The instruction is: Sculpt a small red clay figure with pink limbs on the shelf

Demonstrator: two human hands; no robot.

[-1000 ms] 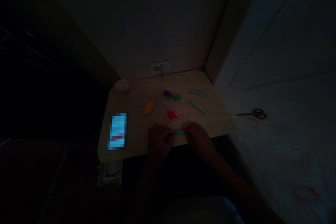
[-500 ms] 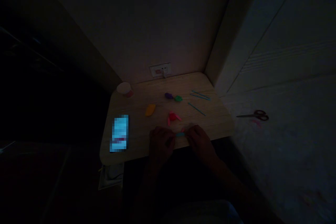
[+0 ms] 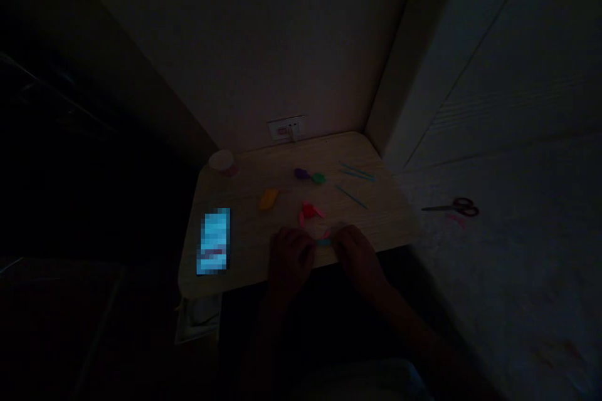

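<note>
Near the front edge of the small wooden table (image 3: 244, 263), a short light-blue strip (image 3: 323, 242) is stretched between my two hands. My left hand (image 3: 290, 257) pinches its left end, and my right hand (image 3: 355, 254) has its fingers closed on the right end. Dim light hides whether the strip is paper or something softer. A small pink piece (image 3: 328, 234) lies just behind it, by my right fingertips. Farther back sits a red lump (image 3: 308, 210) with pink pieces around it. To the left is an orange piece (image 3: 268, 199).
A purple piece (image 3: 301, 173) and a green piece (image 3: 318, 178) lie toward the back. Several thin blue sticks (image 3: 352, 197) rest at the right. A lit phone (image 3: 214, 241) and a cup (image 3: 222, 161) are on the left. Scissors (image 3: 463, 206) lie off the table, right.
The view has shifted slightly, so the table sits a little lower in the picture. Both hands keep their hold on the blue strip, with hardly any movement.
</note>
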